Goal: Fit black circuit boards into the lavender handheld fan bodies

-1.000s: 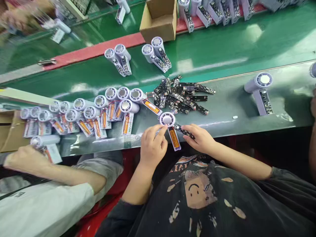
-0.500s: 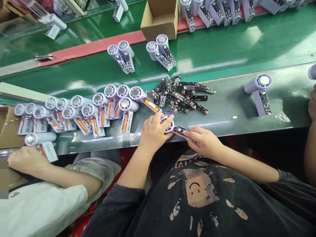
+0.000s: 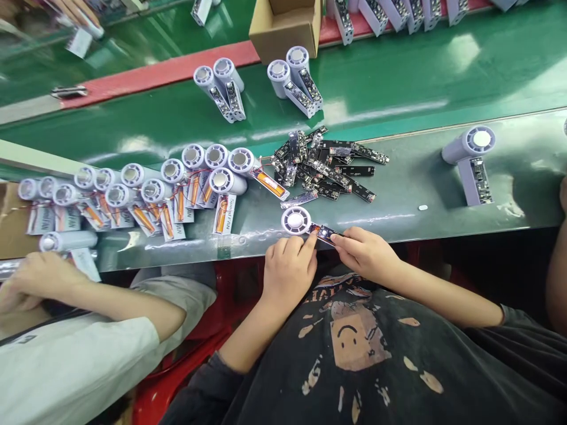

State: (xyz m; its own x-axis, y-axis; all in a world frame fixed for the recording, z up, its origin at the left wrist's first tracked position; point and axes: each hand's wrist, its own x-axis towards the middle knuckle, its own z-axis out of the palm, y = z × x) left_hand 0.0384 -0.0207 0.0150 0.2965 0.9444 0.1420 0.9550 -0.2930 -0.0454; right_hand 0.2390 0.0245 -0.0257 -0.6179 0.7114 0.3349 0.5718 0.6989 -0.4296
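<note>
A lavender handheld fan [image 3: 296, 220] lies at the table's front edge, its round head to the left and its handle pointing right. A black circuit board [image 3: 325, 232] sits over the open handle. My right hand [image 3: 365, 252] pinches the board and the handle's right end. My left hand [image 3: 290, 268] is closed beside the handle, with its fingertips touching the handle's left part near the fan head. Just beyond the fan is a pile of black circuit boards [image 3: 332, 171].
Several fans with orange-lined handles [image 3: 153, 192] crowd the left, near a co-worker's hand [image 3: 44, 277]. One fan [image 3: 476, 171] stands at right. Two pairs of fans and a cardboard box [image 3: 286, 38] are on the green surface beyond.
My left hand has moved off the fan head, down toward me, to the handle, uncovering the head. My right hand keeps its hold. The whole view has shifted slightly.
</note>
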